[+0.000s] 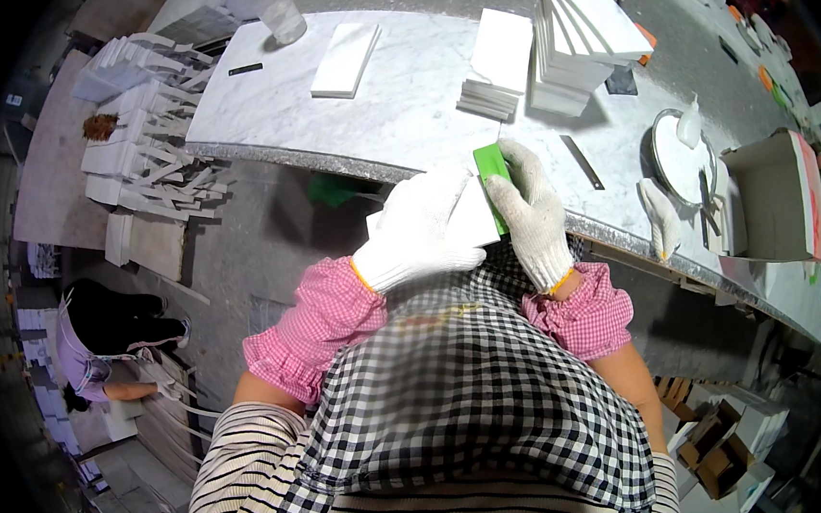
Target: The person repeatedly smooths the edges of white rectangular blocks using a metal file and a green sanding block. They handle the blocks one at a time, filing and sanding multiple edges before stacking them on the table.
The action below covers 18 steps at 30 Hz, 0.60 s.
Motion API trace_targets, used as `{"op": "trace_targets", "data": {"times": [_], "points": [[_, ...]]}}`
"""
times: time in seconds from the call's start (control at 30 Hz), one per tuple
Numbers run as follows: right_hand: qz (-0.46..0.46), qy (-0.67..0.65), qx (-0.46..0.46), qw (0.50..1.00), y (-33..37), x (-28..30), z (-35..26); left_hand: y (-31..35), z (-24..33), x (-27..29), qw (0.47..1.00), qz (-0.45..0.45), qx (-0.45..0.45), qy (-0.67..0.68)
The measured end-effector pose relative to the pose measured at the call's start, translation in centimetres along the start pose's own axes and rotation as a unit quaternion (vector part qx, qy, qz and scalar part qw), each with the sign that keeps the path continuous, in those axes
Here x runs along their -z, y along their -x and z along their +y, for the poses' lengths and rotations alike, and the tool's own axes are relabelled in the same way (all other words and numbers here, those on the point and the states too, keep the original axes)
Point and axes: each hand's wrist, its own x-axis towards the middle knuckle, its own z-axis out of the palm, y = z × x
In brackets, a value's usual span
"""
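Both my hands wear white knit gloves and are close together at the near edge of the marble-topped table (277, 116). My left hand (415, 226) is closed on a flat white panel (474, 215), covering much of it. In my right hand (537, 213) is a flat green block (488, 161), its long side lying along the panel's right edge. Thumb and fingers of that hand wrap the block's right side. Beyond the hands, a short stack of white panels (500, 51) lies on the table, beside a taller fanned stack (564, 76).
Another white panel (346, 59) lies farther left. To the right are a dark metal strip (583, 162), a round plate (665, 142) with a white bottle (689, 122), a loose glove (659, 218) and an open carton (772, 193). At lower left a person (99, 348) bends over.
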Motion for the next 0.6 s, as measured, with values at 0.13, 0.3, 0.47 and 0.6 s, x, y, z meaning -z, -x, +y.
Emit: {"op": "trace_targets", "data": {"times": [0.13, 0.3, 0.47, 0.6], "points": [[-0.027, 0.042, -0.021, 0.999, 2.1, 0.6, -2.1, -0.2, -0.4, 0.1, 0.999, -0.012, 0.039, 0.022], [-0.013, 0.002, -0.011, 1.0, 0.6, 0.5, -0.6, -0.4, -0.1, -0.4, 1.0, -0.014, 0.024, 0.007], [-0.011, 0.023, -0.006, 1.0, 1.3, 0.5, -0.8, -0.4, 0.3, 0.3, 0.998, -0.029, 0.052, 0.018], [-0.015, 0.055, -0.003, 0.998, 2.3, 0.9, -2.2, -0.7, -0.2, -0.1, 0.997, -0.038, 0.067, -0.005]]}}
